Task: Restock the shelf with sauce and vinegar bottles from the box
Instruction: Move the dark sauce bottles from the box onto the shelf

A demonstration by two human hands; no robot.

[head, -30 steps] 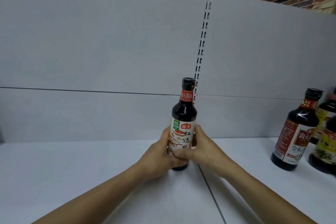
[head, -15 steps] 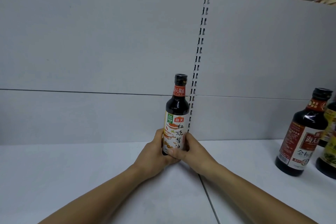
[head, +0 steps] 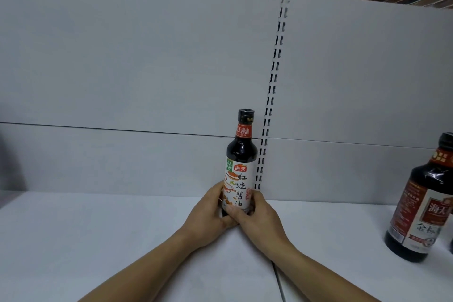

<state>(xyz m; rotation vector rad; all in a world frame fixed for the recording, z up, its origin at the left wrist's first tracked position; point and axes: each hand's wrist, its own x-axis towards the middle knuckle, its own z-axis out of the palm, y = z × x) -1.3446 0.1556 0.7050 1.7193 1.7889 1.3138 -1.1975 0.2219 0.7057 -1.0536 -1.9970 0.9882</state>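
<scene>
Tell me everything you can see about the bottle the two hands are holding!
The sauce bottle is dark, glossy and narrow-necked, with a black cap, a red neck band and a white label printed with food drawings and Chinese characters. It stands upright near the back of the white shelf, just left of the slotted strip. The left hand and right hand wrap its lower part, hiding its base.

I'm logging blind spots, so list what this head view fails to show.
- Base of the held bottle: covered by the left hand and right hand.
- Right bottle: cut off by the frame's right edge.
- The box: out of frame.
- Small label print: too small.
</scene>
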